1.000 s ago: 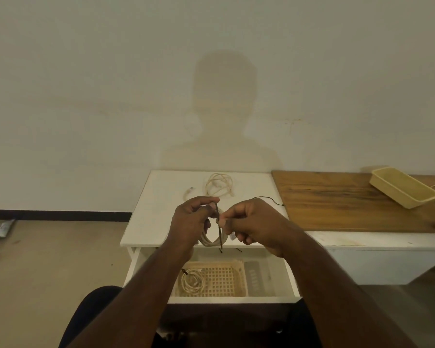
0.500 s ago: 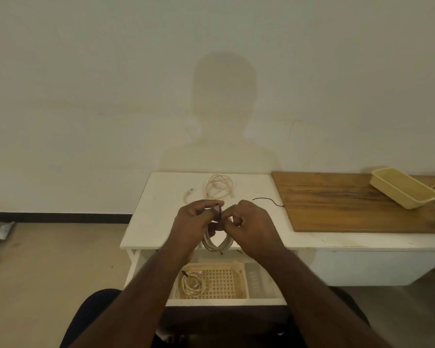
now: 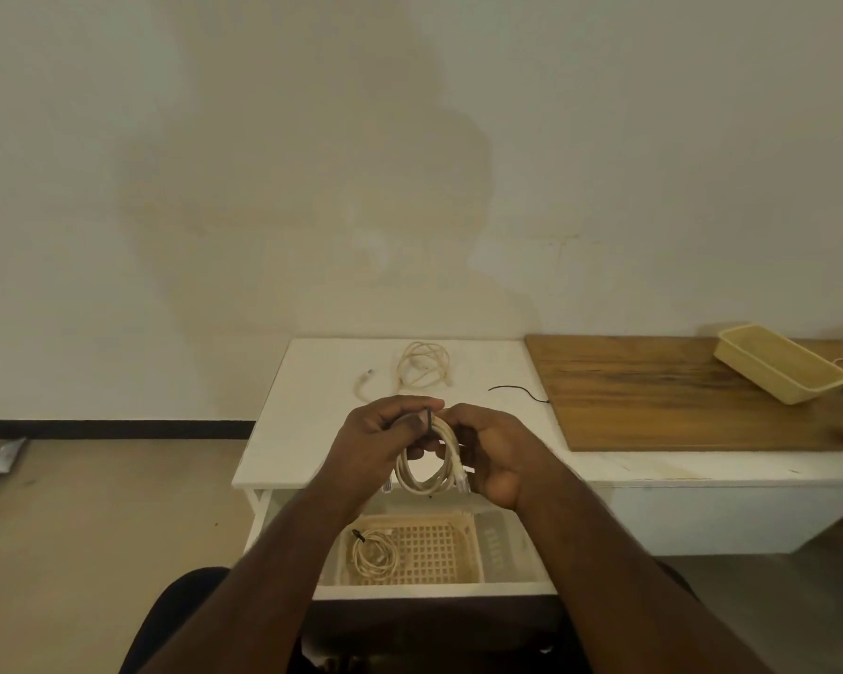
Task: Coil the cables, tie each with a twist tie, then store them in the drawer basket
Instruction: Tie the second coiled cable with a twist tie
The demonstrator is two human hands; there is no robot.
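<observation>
Cream plastic lattice forms the basket [image 3: 451, 564] in the open drawer [image 3: 434, 590], nearest the person at six o'clock. One tied cable [image 3: 375, 554] already lies coiled in its left corner, a dark tie cinching it at about eleven o'clock on the loop.

Above the drawer, both hands meet over the front edge of the white table [image 3: 307, 430]. The left hand [image 3: 378, 442] pinches the top of a coiled cable [image 3: 429, 462], finger and thumb closed on the bundle so the loops cannot spring apart. The right hand [image 3: 495, 454] curls round the coil's right side, its fingertips meeting the left's at a dark twist tie [image 3: 429, 420] that stands up at the coil's twelve o'clock. The tie looks wrapped but, I judge, is not yet fully twisted. The coil hangs over the drawer, probably so it can drop straight into the basket once secured.

Farther back, at twelve o'clock, a loose cable [image 3: 422, 364] lies roughly looped and untied on the table. A spare tie [image 3: 519, 394] waits at one o'clock, near the edge of a wooden board [image 3: 677, 396]. At two o'clock a yellowish tray [image 3: 782, 369] sits tilted on that board.
</observation>
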